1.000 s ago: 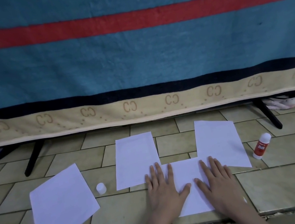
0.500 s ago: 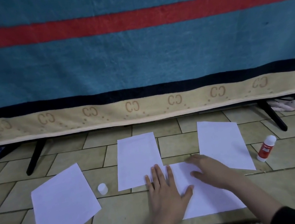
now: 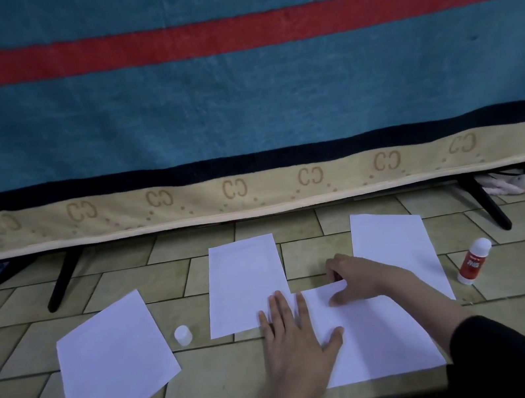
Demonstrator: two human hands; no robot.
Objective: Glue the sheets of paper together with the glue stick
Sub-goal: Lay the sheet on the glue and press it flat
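The near sheet (image 3: 374,336) lies on the floor (image 3: 215,380) at six o'clock, overlapping the two far sheets. The left hand (image 3: 295,342) presses it flat, grip spread; the right hand (image 3: 357,276) pinches its far edge. Lifting there could drag a fresh joint askew. The uncapped glue stick (image 3: 473,262) at three o'clock may dry.

Left hand (image 3: 295,339) flat, fingers straight — right hand (image 3: 357,278) forward, fingers curled.
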